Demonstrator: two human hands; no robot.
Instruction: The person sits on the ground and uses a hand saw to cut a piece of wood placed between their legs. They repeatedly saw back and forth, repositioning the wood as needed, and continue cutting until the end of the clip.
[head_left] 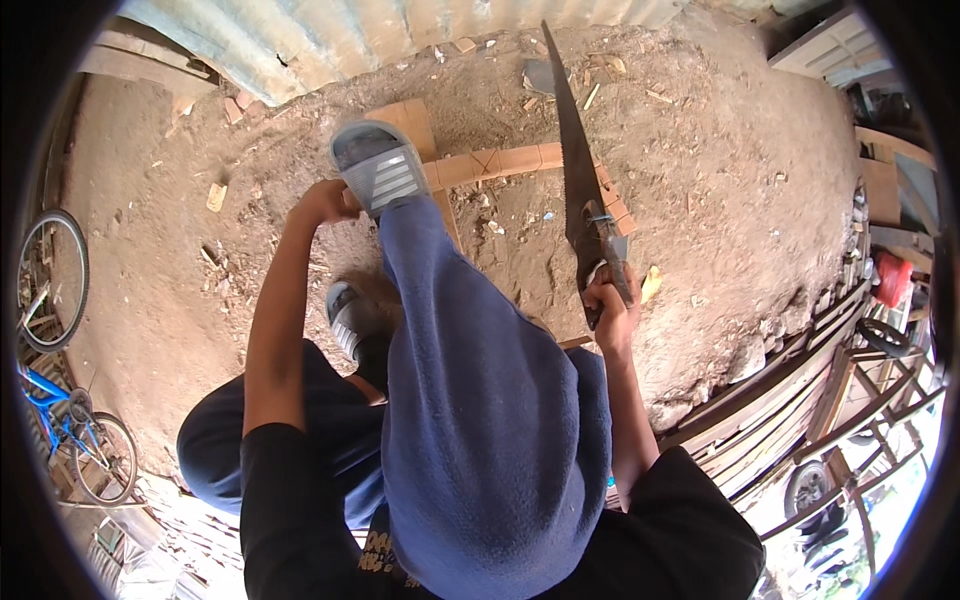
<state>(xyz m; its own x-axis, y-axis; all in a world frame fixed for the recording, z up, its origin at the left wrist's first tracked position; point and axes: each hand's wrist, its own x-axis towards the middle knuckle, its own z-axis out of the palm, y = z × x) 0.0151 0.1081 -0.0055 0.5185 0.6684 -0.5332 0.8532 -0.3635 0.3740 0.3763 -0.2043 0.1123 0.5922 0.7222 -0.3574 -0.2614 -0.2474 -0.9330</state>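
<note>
My right hand (614, 300) is closed round the handle of a handsaw (575, 150). Its long dark blade points away from me, teeth toward the left, crossing over the right part of a wooden strip (512, 161) with pencil lines. Whether the teeth touch the wood I cannot tell. My raised foot in a grey striped sandal (385, 172) presses on the strip's left end, by a wider wooden board (408, 122). Beside the sandal, my left hand (325, 203) has its fingers curled inward; their tips and anything in them are hidden.
My other sandalled foot (352, 318) stands on the dirt floor (700, 150), strewn with wood scraps. Corrugated metal sheets (330, 40) close off the far side. A blue bicycle (75, 425) is at the left; stacked planks (780, 420) and a red container (892, 279) lie right.
</note>
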